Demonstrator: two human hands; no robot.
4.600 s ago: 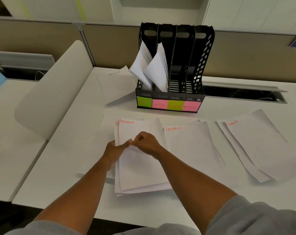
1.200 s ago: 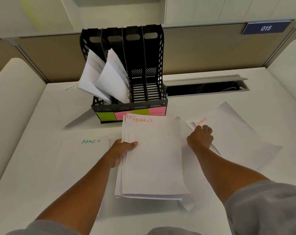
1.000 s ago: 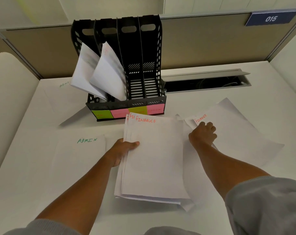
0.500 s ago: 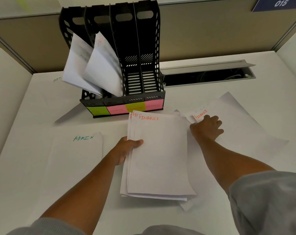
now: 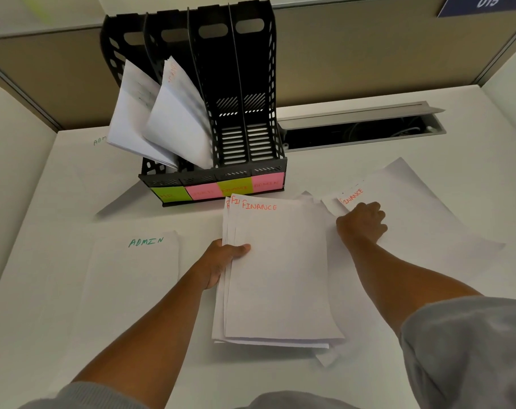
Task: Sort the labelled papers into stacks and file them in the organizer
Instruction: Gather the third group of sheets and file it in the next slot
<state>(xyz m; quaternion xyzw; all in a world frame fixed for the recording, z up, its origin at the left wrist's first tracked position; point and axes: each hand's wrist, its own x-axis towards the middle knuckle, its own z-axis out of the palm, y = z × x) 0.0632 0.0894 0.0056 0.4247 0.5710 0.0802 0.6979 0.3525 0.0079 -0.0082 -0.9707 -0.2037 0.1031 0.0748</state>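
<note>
From the head view, your left hand (image 5: 221, 262) holds the stack (image 5: 277, 273) of FINANCE papers by its left edge, thumb on top and fingers tucked under. Your right hand (image 5: 361, 222) is curled, knuckles up, on a loose sheet (image 5: 422, 214) just right of the stack; you cannot tell if it pinches that sheet or only presses it. These papers look thin, light and floppy. They will likely bend and slide over each other, so hold the stack near the middle of an edge and keep it flat. The loose sheet may be hard to lift off the smooth bench (image 5: 472, 134); try to catch a corner or drag it to the stack. The papers are white with FINANCE in red at the top. An ADMIN sheet (image 5: 132, 278) lies to the left, with green letters. The black organizer (image 5: 221, 119) stands behind the stack. Its two left slots hold leaning papers, and its two right slots look bare.
</note>
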